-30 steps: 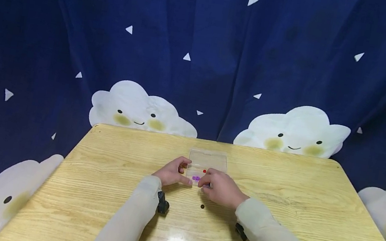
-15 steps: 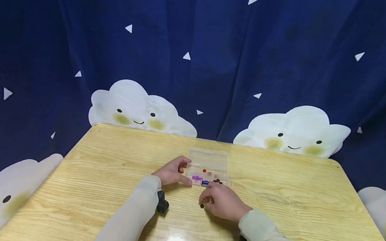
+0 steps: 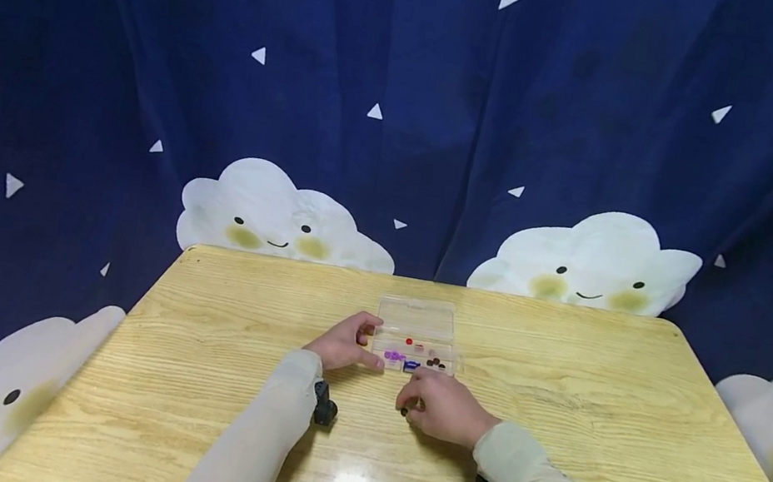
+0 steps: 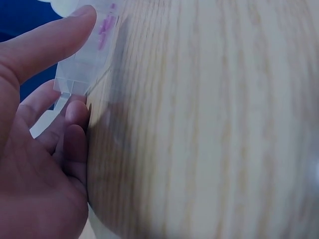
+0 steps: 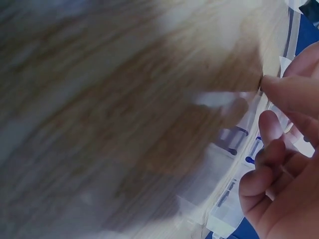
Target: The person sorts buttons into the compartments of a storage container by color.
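A clear plastic box (image 3: 413, 346) with compartments lies on the table, its transparent lid (image 3: 416, 316) folded back. Purple beads (image 3: 393, 356), a blue piece (image 3: 411, 366), dark brown beads (image 3: 436, 363) and a red bead (image 3: 409, 342) sit inside. My left hand (image 3: 346, 342) holds the box's left end, thumb at the front corner and index finger at the rear; its thumb (image 4: 75, 37) lies over the box in the left wrist view. In front of the box, my right hand (image 3: 444, 406) pinches a small dark bead (image 3: 404, 412) at the tabletop between thumb and index finger. Its other fingers are curled.
The wood-grain table (image 3: 233, 301) stretches out on both sides of the box. Behind it hangs a dark blue curtain (image 3: 422, 112) with white clouds and triangles. A camera (image 3: 325, 405) is strapped to the left wrist.
My right hand has moved from over the box's front down toward me to the loose dark bead, uncovering the blue piece and brown beads. The left hand has stayed at the box.
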The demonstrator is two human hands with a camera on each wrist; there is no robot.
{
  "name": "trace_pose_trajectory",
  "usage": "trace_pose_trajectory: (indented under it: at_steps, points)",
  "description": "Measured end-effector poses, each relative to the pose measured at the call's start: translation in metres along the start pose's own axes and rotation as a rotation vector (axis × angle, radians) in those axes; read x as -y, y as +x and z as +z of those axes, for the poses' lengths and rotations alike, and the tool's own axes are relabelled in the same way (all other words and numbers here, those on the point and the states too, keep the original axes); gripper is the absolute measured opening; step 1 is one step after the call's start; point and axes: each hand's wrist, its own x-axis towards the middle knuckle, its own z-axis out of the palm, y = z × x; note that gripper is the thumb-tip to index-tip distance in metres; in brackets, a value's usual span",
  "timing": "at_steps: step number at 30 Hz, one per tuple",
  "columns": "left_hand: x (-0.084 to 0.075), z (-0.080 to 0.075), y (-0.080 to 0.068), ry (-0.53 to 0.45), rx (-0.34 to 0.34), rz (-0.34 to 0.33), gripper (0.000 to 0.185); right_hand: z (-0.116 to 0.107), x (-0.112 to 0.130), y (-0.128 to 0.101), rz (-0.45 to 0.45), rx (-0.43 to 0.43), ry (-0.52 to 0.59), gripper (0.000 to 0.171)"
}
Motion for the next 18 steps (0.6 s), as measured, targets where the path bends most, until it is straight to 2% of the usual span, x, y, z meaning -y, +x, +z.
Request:
trace_pose_trajectory:
  at_steps: [7, 18]
  points:
    - [0.0033, 0.0022, -0.0003, 0.01, 0.019, -0.005, 0.074, 0.0034, -0.0004, -0.003, 0.018, -0.01, -0.012, 0.014]
    - [0.0021, -0.0005, 0.0013, 0.01, 0.01, -0.001, 0.074, -0.0014, 0.0028, 0.0009, -0.003, -0.024, -0.044, 0.013]
